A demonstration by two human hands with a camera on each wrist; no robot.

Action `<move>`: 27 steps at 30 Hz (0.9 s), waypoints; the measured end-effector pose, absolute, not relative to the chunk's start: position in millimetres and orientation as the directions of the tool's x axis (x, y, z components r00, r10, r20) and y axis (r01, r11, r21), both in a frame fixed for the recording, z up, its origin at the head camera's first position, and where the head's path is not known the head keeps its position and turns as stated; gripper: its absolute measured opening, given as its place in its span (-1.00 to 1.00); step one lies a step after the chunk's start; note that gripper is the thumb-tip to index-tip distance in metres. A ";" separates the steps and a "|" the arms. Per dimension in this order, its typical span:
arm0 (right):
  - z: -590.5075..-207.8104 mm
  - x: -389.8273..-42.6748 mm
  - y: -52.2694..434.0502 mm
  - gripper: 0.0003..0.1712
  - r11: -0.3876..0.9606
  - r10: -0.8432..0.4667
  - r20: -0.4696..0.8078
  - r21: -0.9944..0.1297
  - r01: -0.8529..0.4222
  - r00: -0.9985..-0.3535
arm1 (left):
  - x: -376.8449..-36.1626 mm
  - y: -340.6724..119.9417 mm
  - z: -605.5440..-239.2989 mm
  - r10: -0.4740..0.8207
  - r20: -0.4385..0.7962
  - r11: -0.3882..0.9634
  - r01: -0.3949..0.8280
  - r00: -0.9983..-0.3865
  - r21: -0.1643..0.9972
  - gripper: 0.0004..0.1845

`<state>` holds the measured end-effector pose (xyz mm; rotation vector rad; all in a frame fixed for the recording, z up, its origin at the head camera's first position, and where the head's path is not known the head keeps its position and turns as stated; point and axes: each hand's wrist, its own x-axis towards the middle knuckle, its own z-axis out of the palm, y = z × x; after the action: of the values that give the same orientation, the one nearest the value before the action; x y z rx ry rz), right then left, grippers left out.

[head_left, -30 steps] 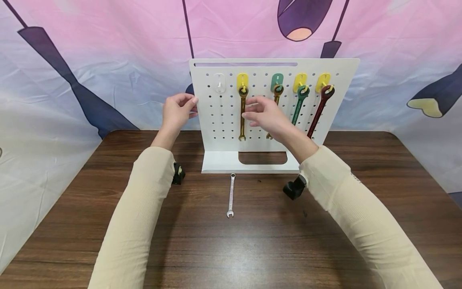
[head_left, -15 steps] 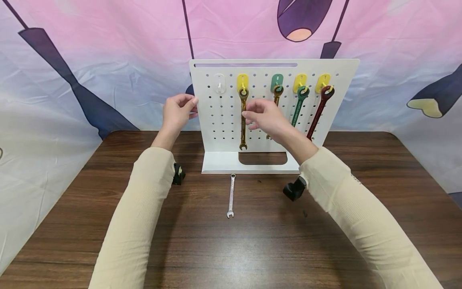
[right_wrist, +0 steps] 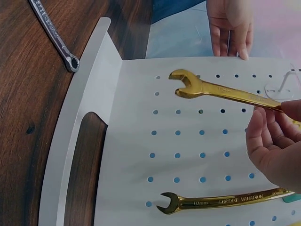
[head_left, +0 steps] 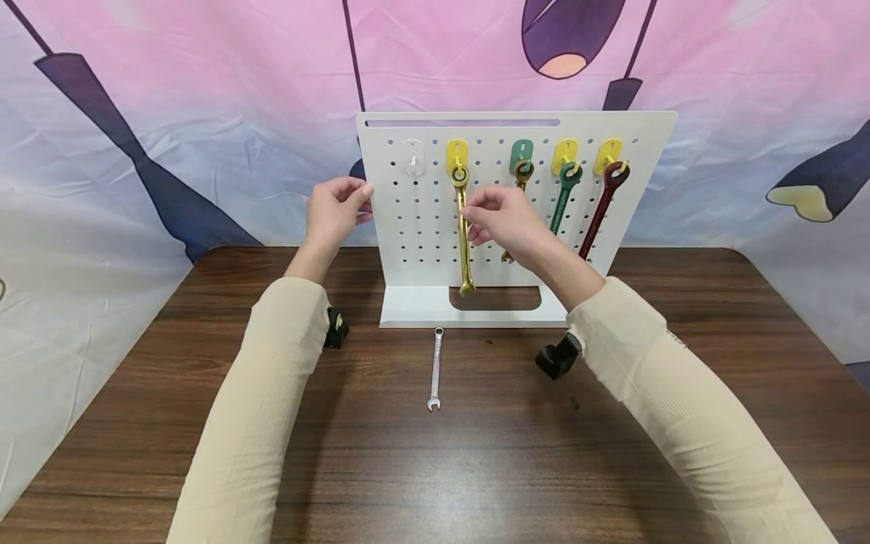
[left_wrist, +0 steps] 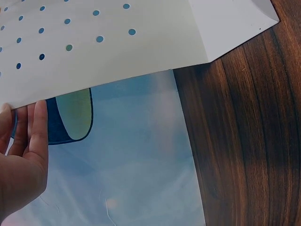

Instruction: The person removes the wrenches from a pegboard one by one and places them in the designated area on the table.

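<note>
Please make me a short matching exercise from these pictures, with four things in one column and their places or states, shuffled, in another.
Things:
1. silver wrench
2. left hand
3. right hand
4. leftmost hook in the head view

Places or states:
A. pinching a gold wrench
B. with no wrench hanging from it
C. lying on the table
D. at the side edge of the pegboard

Pairs: 1-C, 2-D, 3-A, 4-B
</note>
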<state>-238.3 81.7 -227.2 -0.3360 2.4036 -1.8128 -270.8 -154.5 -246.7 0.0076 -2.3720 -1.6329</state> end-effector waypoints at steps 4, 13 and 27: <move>-224.1 -236.1 81.5 -0.88 0.252 -0.249 0.050 -0.961 -0.114 -0.967 | -270.6 -154.3 -246.3 -0.152 0.211 0.371 0.142 -0.965 0.918 -0.70; -219.9 -233.2 80.5 -0.92 0.243 -0.255 0.055 -0.963 -0.119 -0.965 | -271.1 -154.3 -246.7 -0.151 0.211 0.368 0.143 -0.966 0.919 -0.71; -211.3 -228.7 78.9 -0.92 0.191 -0.245 0.078 -0.973 -0.127 -0.966 | -270.4 -154.1 -246.2 -0.157 0.206 0.367 0.137 -0.966 0.920 -0.71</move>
<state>-228.7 78.9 -211.3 -0.3685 2.3501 -1.9050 -270.4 -154.1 -246.2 0.0183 -2.3710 -1.6342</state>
